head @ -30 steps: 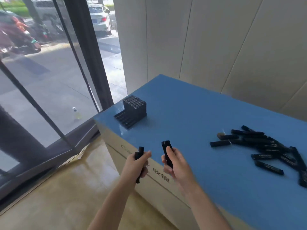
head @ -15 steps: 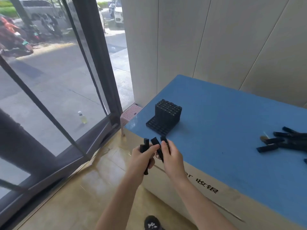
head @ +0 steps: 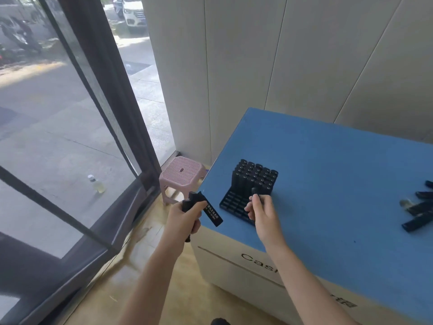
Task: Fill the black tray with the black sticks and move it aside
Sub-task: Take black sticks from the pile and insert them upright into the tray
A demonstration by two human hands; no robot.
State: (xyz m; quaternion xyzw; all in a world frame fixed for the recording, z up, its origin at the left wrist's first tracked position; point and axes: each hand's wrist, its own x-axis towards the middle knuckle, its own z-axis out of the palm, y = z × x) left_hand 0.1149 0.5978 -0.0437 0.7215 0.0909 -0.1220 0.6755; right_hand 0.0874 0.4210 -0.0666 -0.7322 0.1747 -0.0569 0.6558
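The right hand (head: 261,211) pinches one black stick (head: 255,191) upright between thumb and curled fingers, its rounded top showing above the knuckles. The hand hovers over the open part of the tray (head: 230,204). The left hand (head: 185,221) is closed in a fist around at least two more sticks. A lettered stick (head: 212,214), with white print along its side, slants down to the right out of the fist. A plain stick (head: 187,204) pokes out above the thumb, and a dark end shows below the palm. This hand is held off the table edge, just left of the tray. The tray is a black grid base, and its near rows of cells are unfilled. Its far rows are packed with a block (head: 256,175) of upright sticks, whose round ends form a tight pattern. It sits near the front left corner of the blue top (head: 328,184), which lies on a white box (head: 234,266) with dark lettering. A pile (head: 419,211) of loose sticks lies well apart at the right edge. A pink stool (head: 181,172) stands on the floor beside the box. A small bottle (head: 96,184) stands outside the glass.
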